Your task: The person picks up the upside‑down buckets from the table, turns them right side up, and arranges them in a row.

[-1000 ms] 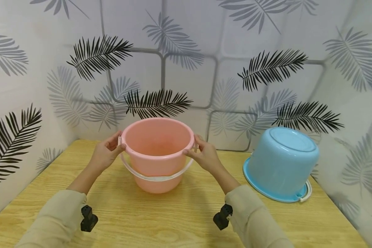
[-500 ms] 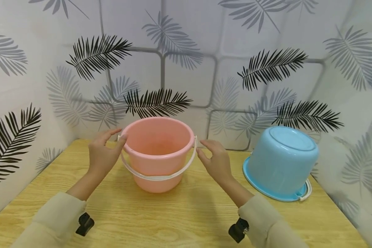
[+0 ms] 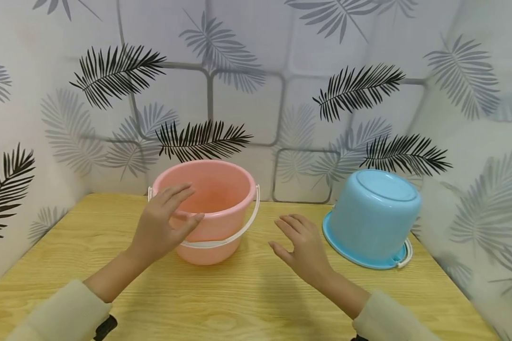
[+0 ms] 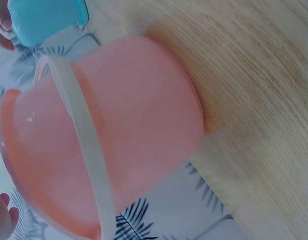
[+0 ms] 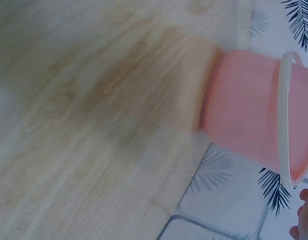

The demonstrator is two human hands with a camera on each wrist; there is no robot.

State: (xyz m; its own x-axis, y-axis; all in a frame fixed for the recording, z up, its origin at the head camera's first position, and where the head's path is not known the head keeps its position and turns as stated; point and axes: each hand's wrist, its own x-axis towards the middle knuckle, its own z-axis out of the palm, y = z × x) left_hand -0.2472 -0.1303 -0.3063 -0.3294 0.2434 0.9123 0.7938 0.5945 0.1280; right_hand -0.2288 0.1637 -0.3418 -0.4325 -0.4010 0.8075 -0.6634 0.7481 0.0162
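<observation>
A pink bucket (image 3: 222, 227) stands upright on the wooden table, its white handle (image 3: 239, 233) hanging down across the front. My left hand (image 3: 160, 227) is in front of the bucket's left side, overlapping its rim in the head view, with relaxed fingers and nothing in them. To the right of the bucket, my right hand (image 3: 305, 248) hovers over the table with fingers loosely spread, holding nothing. A light blue bucket (image 3: 373, 218) sits upside down further right, its white handle (image 3: 406, 255) at the lower right of its rim. In the left wrist view the pink bucket (image 4: 143, 110) fills the middle.
The wood-grain table (image 3: 222, 303) runs back to a wall (image 3: 256, 109) covered in leaf-patterned paper. More patterned wall (image 3: 486, 199) borders the table on the right, and another stretch (image 3: 8, 203) on the left.
Both hands have come off the pink bucket's rim, the right one first. The left hand has moved right and nearer, the right hand lower and away from the rim. The head view has shifted slightly.
</observation>
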